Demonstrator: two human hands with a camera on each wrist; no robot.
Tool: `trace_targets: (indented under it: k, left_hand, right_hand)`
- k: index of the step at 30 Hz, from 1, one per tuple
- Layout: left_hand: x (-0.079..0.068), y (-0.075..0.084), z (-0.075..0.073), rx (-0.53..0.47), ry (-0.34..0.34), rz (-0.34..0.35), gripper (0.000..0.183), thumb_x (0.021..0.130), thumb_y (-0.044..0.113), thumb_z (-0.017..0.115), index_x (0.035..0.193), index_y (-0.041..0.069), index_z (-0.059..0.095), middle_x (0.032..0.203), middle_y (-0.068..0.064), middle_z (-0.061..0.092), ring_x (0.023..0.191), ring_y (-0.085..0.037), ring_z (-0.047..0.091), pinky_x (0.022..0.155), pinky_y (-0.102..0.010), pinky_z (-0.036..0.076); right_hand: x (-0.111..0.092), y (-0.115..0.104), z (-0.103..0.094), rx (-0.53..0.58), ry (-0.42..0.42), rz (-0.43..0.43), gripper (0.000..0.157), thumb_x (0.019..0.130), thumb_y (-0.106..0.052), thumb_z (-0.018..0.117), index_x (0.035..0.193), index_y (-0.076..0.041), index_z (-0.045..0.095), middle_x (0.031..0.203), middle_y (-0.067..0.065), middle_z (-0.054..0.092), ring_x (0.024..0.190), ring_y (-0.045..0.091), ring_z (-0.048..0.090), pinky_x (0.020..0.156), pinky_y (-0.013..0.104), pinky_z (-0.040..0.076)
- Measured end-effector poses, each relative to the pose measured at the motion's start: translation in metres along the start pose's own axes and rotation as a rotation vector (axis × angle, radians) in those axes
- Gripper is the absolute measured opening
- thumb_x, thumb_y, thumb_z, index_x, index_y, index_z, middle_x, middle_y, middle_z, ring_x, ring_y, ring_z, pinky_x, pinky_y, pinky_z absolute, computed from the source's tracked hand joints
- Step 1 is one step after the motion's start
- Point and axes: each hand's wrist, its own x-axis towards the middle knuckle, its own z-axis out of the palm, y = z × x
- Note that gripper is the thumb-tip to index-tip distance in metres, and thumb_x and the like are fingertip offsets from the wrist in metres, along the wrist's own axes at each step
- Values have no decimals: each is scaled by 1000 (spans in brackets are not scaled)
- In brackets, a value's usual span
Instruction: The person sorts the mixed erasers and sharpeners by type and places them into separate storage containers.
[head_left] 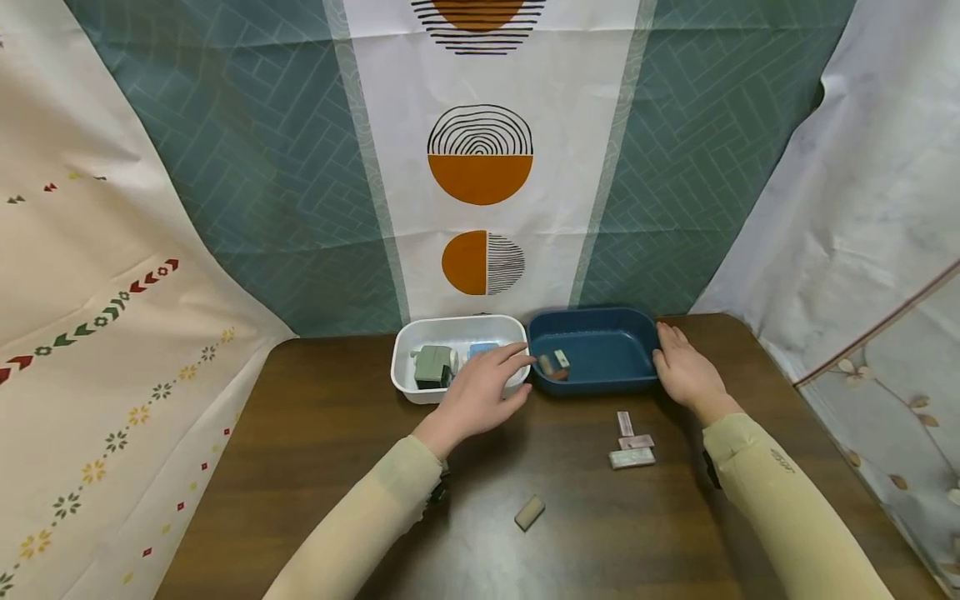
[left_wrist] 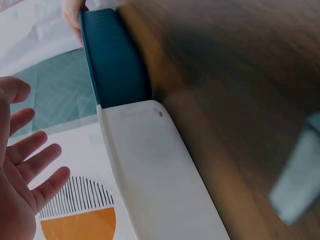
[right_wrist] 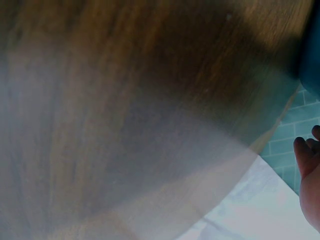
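My left hand (head_left: pixel 480 393) hovers over the right part of the white bin (head_left: pixel 408 390), its fingers loosely spread. Between thumb and fingertips nothing is seen; in the left wrist view the left hand's fingers (left_wrist: pixel 37 162) are spread too. Inside that bin lie a grey-green boxy item (head_left: pixel 432 364) and a light blue item (head_left: pixel 482 347), partly hidden by the hand. Against the right end of the dark blue bin (head_left: pixel 611 354) rests my right hand (head_left: pixel 688 371), fingers extended along the rim. Several small blocks (head_left: pixel 561 359) sit in the blue bin's left corner.
Three small pale rectangular blocks (head_left: pixel 632 457) lie close together in front of the blue bin. One khaki block (head_left: pixel 529 512) lies nearer on the brown wooden table (head_left: pixel 300 467). A patterned cloth (head_left: pixel 480 200) hangs behind both bins, which stand side by side.
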Motion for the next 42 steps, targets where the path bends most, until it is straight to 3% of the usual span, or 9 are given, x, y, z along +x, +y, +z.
trace_targets:
  k: [4, 14, 21, 24, 35, 42]
  left_hand:
    - [-12, -3, -6, -13, 22, 37, 40, 103, 27, 72, 139, 12, 70, 150, -10, 62, 128, -28, 66, 108, -45, 52]
    - [-53, -5, -14, -31, 30, 30, 37, 101, 28, 74, 135, 13, 73, 147, -9, 64, 121, -28, 70, 99, -46, 57]
    - [-77, -11, -13, -27, 49, -9, 22, 97, 28, 78, 113, 14, 78, 114, 1, 74, 104, -19, 71, 90, -40, 58]
    - [-87, -14, -13, -31, 68, -40, 20, 95, 29, 79, 110, 14, 78, 107, 4, 74, 100, -18, 71, 88, -40, 58]
    - [-125, -30, -18, 5, 51, -126, 31, 89, 30, 84, 116, 15, 77, 117, 2, 72, 106, -21, 71, 89, -46, 58]
    - [-148, -37, -16, -27, -100, -249, 52, 88, 39, 87, 128, 11, 73, 145, -12, 63, 135, -33, 60, 102, -59, 52]
  right_hand:
    - [1, 2, 2, 4, 8, 4, 63, 116, -20, 33, 164, 16, 13, 170, 37, 16, 158, 55, 14, 127, 63, 16]
    - [1, 7, 7, 7, 27, 6, 63, 116, -21, 32, 164, 15, 15, 169, 37, 19, 157, 55, 15, 126, 63, 18]
    - [0, 9, 8, 14, 29, 7, 63, 116, -21, 33, 164, 15, 14, 169, 37, 20, 157, 55, 15, 126, 63, 18]
    - [0, 8, 9, 14, 22, 9, 63, 116, -22, 33, 165, 14, 13, 169, 37, 19, 158, 54, 14, 126, 63, 18]
    - [1, 5, 6, 16, 17, 15, 63, 117, -23, 31, 165, 14, 12, 171, 36, 16, 158, 54, 12, 127, 62, 16]
    - [2, 6, 5, 21, 23, 10, 63, 117, -24, 30, 165, 13, 13, 171, 36, 16, 158, 54, 12, 127, 63, 16]
